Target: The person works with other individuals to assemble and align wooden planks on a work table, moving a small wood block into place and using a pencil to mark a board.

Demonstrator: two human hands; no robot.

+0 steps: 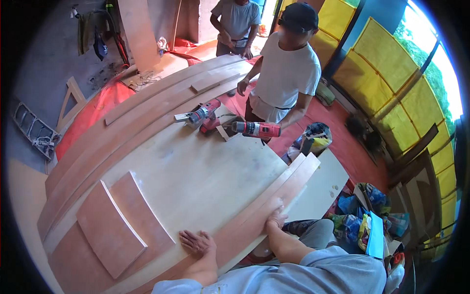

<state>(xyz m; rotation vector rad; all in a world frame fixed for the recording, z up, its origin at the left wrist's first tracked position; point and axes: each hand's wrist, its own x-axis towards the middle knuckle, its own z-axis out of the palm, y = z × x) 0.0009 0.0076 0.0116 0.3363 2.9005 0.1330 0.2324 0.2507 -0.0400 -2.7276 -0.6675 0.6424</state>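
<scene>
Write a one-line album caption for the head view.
Left hand on the table, right hand on a long board, as a co-worker holds a drill.

No legible words, labels, brands, numbers or signs on any surface in view.

The person wears a loose, pale grey-blue shirt (274, 283) of soft, creased cloth. From the shirt's left side comes the bare left forearm (201, 269) with the ungloved left hand (197, 242); from the shirt's wide right sleeve (338, 269) come the bare right forearm (289, 245) and ungloved right hand (277, 217). Just beyond the shirt show plain grey trousers (319, 234), darker toward their left
</scene>
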